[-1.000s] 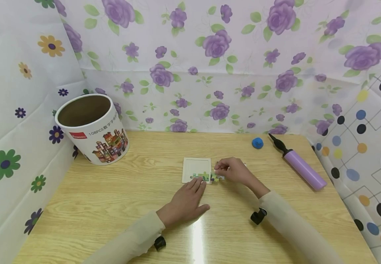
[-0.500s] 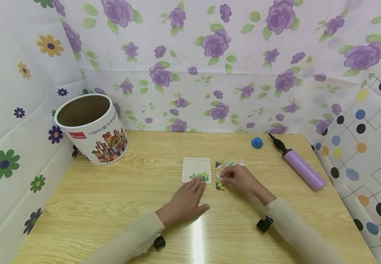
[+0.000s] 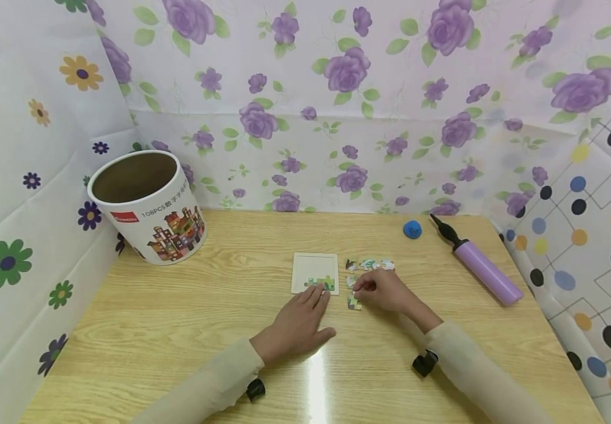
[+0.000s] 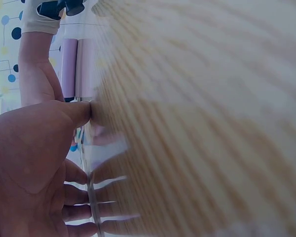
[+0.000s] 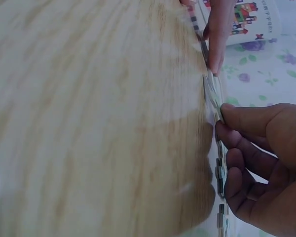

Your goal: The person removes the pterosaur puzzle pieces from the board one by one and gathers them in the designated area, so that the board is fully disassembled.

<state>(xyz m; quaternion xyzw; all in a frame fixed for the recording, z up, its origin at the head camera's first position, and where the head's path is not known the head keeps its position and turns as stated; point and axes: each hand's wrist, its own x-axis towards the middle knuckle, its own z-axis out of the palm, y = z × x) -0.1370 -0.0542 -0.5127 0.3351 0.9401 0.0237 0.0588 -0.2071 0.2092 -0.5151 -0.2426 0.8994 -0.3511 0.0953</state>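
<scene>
A square, pale puzzle board (image 3: 306, 268) has a few joined green pieces (image 3: 326, 283) in its lower right part. My left hand (image 3: 297, 324) lies flat, its fingertips on the board's lower edge. Right of the board, my right hand (image 3: 382, 290) pinches a green and yellow jigsaw piece (image 3: 354, 302) between thumb and forefinger. The right wrist view shows this thin jigsaw piece (image 5: 213, 95) edge-on, tilted against the tabletop. A pale loose piece (image 3: 351, 282) lies just beyond those fingertips.
Several loose jigsaw pieces (image 3: 368, 265) lie in a row behind the right hand. Farther back stand a blue ball-like toy (image 3: 412, 229) and a lilac hand pump (image 3: 488, 272). A large printed bucket (image 3: 170, 229) is at the back left. Patterned cloth hangs around the table.
My right hand has moved the green and yellow piece from the board's lower right edge to the right and nearer me, and its angle has changed. The left hand stays put.
</scene>
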